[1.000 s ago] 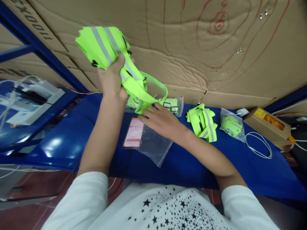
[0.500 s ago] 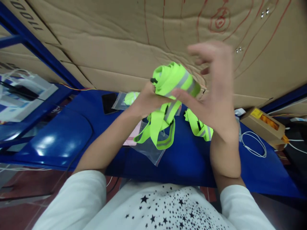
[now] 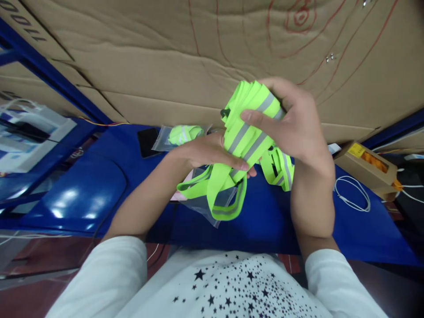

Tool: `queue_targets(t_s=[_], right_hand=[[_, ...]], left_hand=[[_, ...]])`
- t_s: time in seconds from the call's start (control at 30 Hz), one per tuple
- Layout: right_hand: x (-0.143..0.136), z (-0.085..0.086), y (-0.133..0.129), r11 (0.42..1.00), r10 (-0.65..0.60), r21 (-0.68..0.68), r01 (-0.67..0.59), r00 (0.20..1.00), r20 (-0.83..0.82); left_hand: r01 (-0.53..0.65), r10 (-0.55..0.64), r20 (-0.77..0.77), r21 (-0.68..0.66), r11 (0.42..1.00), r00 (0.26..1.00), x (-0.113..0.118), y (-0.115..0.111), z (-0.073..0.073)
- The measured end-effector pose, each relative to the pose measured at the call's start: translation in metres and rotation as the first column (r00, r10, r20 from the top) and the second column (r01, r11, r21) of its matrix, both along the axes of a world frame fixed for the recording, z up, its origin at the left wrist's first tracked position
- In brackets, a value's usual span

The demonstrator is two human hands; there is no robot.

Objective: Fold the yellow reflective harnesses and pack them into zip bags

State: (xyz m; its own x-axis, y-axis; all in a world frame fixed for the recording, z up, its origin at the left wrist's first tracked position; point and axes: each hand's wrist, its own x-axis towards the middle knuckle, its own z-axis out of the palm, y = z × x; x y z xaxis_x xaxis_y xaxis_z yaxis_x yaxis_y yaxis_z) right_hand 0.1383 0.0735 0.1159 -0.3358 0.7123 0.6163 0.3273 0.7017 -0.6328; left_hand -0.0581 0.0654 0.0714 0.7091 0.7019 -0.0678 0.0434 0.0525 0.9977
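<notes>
The bundle (image 3: 247, 128) is between both hands, above the table (image 3: 258, 225). The left hand (image 3: 212, 152) pinches its lower end, thumb across the front and fingertips showing past the far edge; the right hand (image 3: 291, 121) clasps its upper end, thumb on the front and fingers wrapped round the top.

Below the grip, the hanging loops (image 3: 228, 212) partly cover the clear bag (image 3: 212, 216) and the pink-screened phone (image 3: 180, 194). Left of the grip lie the bagged strap (image 3: 183, 134) and, just beside it, the black phone (image 3: 148, 142). The loose strap (image 3: 276, 168) sits just right of the left fingertips, partly hidden by the bundle. Farther right are the coiled cable (image 3: 351, 205) and the box (image 3: 367, 170). Behind stands the cardboard (image 3: 149, 75), creased and marked with red curves.

The bundle is flat neon webbing with grey stripes, folded in layers that fan at the top; a black buckle (image 3: 225, 113) juts from its left edge. The bag is thin and see-through, the table glossy blue.

Half a second ago the right hand was raised open, only its thumb near the bundle; now it closes round it.
</notes>
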Motion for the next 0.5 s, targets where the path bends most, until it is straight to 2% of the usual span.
queue_targets(t_s=[0.03, 0.1, 0.17, 0.2, 0.23, 0.3, 0.37, 0.43, 0.5], right_hand=[[0.002, -0.001, 0.003, 0.996, 0.039, -0.073, -0.045, 0.996, -0.085], [0.004, -0.006, 0.012, 0.961, 0.079, -0.243, -0.132, 0.973, -0.216], [0.003, -0.014, 0.022, 0.903, 0.097, -0.395, -0.170, 0.975, -0.198], [0.002, -0.019, 0.027, 0.895, 0.102, -0.418, -0.155, 0.984, -0.148], [-0.001, -0.023, 0.032, 0.907, 0.094, -0.402, -0.123, 0.991, -0.090], [-0.005, -0.028, 0.036, 0.965, 0.035, -0.257, -0.041, 0.999, -0.027], [-0.008, -0.027, 0.034, 0.992, -0.004, -0.123, 0.006, 1.000, 0.021], [-0.006, -0.022, 0.025, 0.995, 0.059, -0.089, -0.049, 0.992, 0.112], [-0.004, -0.017, 0.015, 0.985, 0.163, -0.091, -0.146, 0.961, 0.225]], left_hand=[[0.033, -0.032, -0.006, 0.017, 0.999, 0.999, 0.000, -0.002, 0.001], [0.025, -0.025, -0.001, 0.107, 0.994, 1.000, 0.000, -0.005, 0.004], [0.007, -0.006, -0.004, 0.198, 0.980, 1.000, 0.000, -0.007, 0.006], [-0.001, 0.003, -0.011, 0.229, 0.974, 1.000, -0.001, -0.008, 0.007], [-0.015, 0.020, -0.017, 0.248, 0.969, 1.000, -0.002, -0.008, 0.008], [-0.072, 0.078, -0.014, 0.258, 0.964, 0.997, -0.003, -0.007, 0.009], [-0.131, 0.136, -0.006, 0.234, 0.963, 0.991, -0.005, -0.006, 0.009], [-0.153, 0.159, -0.014, 0.206, 0.967, 0.987, -0.006, -0.003, 0.007], [-0.172, 0.183, -0.024, 0.232, 0.957, 0.983, -0.006, 0.000, 0.004]])
